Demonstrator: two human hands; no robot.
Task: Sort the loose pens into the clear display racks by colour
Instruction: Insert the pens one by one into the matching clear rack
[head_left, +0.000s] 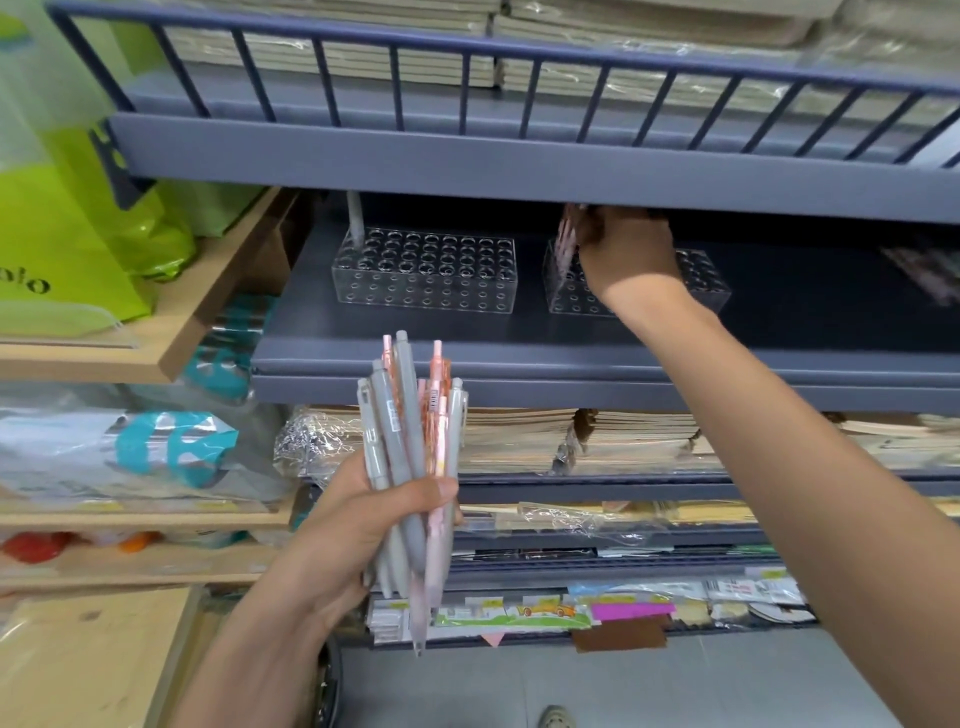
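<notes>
Left rack: clear plastic rack (425, 270) with rows of round holes, left part of the grey shelf (519, 358).
Single pen: pale grey pen (356, 218), standing in its back-left corner hole.
Right rack: second clear rack (709, 283), just beside it, partly hidden.
Pink pen: pink pen (565, 244), blurred, steep, at the right rack's left end, held by the right hand (626, 249).
Bundle: grey and pink click pens (410, 467), tips down, gripped in the left hand (363, 525).

— Where do the racks sit?
— Side by side on the middle shelf (519, 353). The left rack (423, 270) has a lone pen (356, 218) standing in its far-left corner; the right hand (623, 252) holds a second pen (565, 244) over the left end of the right rack (706, 283).
— And the rest?
— A bundle of pens (410, 441) in the left hand (363, 519), before the shelf.
</notes>
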